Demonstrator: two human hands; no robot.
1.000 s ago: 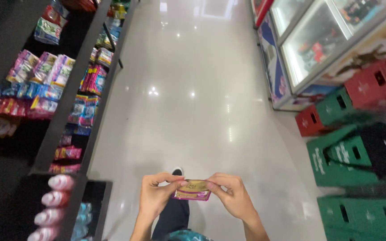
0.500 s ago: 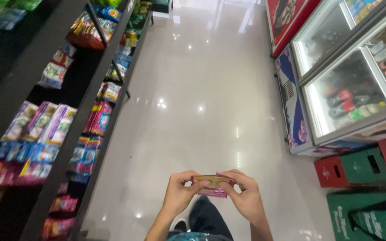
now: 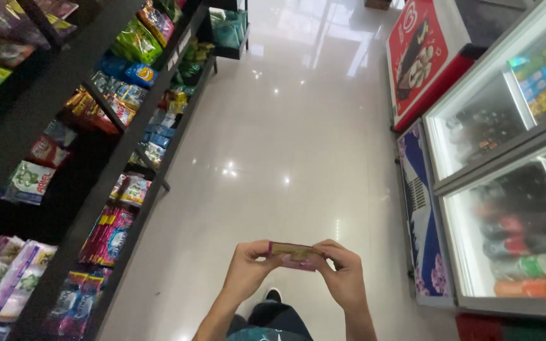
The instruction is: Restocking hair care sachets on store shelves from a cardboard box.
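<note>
I hold a small flat packet [image 3: 294, 254], pink with a brownish-gold face, in front of me over a glossy tiled aisle floor [image 3: 285, 126]. My left hand [image 3: 248, 269] pinches its left end and my right hand [image 3: 344, 273] pinches its right end, thumbs on top. The packet lies roughly level between the two hands. Below them I see my dark trousers and one shoe [image 3: 273, 295].
Dark shelves [image 3: 127, 120] packed with colourful snack packets and sachets run along the left. On the right stand glass-door drink coolers [image 3: 513, 233] and a red-and-white chest freezer [image 3: 421, 60]. The aisle stretches ahead between them.
The view has tilted up and moved forward along the aisle; red and green crates at the right have dropped out of sight. Both hands keep hold of the packet.
</note>
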